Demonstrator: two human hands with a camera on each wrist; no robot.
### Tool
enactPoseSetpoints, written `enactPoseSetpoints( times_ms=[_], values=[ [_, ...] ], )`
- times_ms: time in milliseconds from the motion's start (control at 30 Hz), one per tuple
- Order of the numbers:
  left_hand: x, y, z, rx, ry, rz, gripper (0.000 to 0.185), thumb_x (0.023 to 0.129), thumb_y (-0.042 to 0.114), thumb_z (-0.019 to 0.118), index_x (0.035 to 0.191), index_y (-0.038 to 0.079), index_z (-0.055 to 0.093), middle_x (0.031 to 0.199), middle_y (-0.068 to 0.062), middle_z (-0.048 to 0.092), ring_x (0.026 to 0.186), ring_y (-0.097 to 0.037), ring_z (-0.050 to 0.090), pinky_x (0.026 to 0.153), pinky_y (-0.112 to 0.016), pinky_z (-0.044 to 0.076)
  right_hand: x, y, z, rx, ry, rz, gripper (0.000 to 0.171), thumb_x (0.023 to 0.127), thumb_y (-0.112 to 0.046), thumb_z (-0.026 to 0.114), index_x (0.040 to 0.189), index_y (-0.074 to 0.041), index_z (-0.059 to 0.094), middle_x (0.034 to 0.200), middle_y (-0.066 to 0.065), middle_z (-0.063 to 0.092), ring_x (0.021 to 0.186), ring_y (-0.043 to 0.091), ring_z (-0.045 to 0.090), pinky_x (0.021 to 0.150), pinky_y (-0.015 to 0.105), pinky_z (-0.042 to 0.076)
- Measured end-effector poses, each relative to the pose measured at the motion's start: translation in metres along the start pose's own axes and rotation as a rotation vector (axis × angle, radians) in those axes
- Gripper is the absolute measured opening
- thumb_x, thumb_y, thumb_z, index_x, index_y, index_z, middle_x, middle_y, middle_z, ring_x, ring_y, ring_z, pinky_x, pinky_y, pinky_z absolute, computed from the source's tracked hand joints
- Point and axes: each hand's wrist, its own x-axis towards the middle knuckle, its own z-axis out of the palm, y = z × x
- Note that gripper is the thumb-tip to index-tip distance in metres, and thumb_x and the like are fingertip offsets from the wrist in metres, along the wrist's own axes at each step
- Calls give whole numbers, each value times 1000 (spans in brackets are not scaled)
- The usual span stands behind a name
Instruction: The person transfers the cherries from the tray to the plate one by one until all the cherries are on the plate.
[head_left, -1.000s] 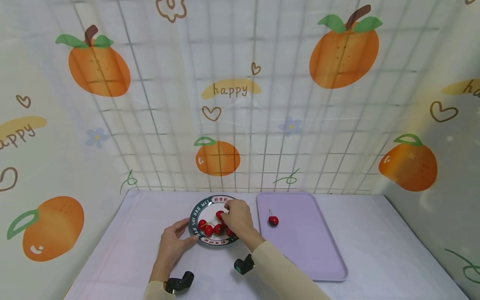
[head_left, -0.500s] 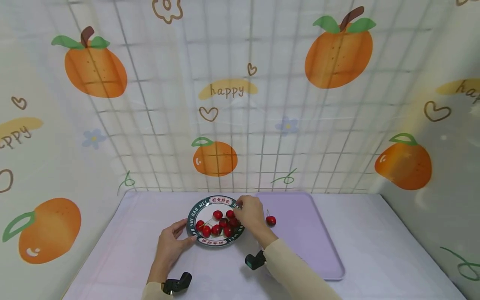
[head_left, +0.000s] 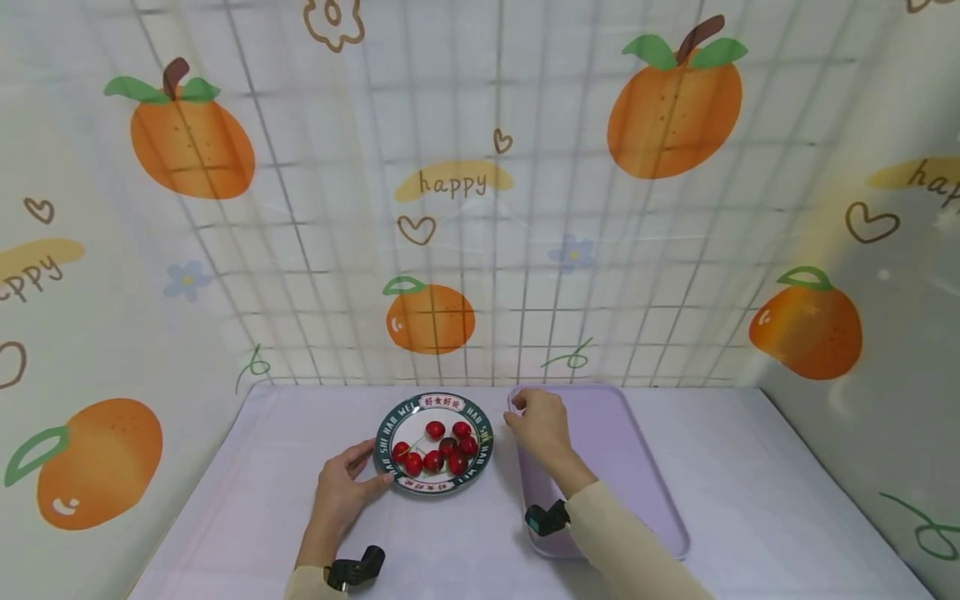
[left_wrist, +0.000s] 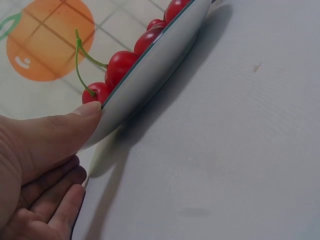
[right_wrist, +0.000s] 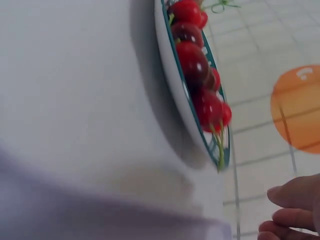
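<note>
A round plate (head_left: 474,415) with a dark green rim and lettering holds several red cherries (head_left: 433,461), some with green stems. My left hand (head_left: 339,493) holds the plate's left edge, its thumb (left_wrist: 75,122) at the rim and the other fingers around the outside. To the right, my right hand (head_left: 542,425) hovers over the left side of a pale purple tray (head_left: 622,467). Its thumb and fingers are loosely bent, and the right wrist view shows no cherry between the fingertips (right_wrist: 275,194). The area of tray behind this hand is hidden.
A white cloth (head_left: 420,550) covers the table under plate and tray. Behind it stands a white curtain (head_left: 337,250) printed with oranges over a wire grid. Black wrist cameras (head_left: 547,518) sit on both wrists.
My right hand has moved right, from over the cherries to the tray, uncovering the plate's right side. The lone cherry seen on the tray is now behind it. My left hand stays put.
</note>
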Motion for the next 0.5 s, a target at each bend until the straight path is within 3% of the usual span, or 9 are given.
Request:
enactPoseSetpoints(
  times_ms=[267,500],
  values=[
    [-1,1,1,5,2,-6,71,80,7,91,145,7,62,154,-17,56,145,-40,49,119,-49,46,-5,27,-28,-43,-34,54,24,87,-13,81,104,4,77,99,16,78,98,39,72,87,54,61],
    [-2,3,1,13,-1,-15,72,81,6,90,146,7,61,154,-17,55,145,-40,49,120,-50,45,-11,43,-36,-68,-76,75,27,87,-16,83,102,6,77,98,19,77,101,43,70,90,56,60]
  ],
)
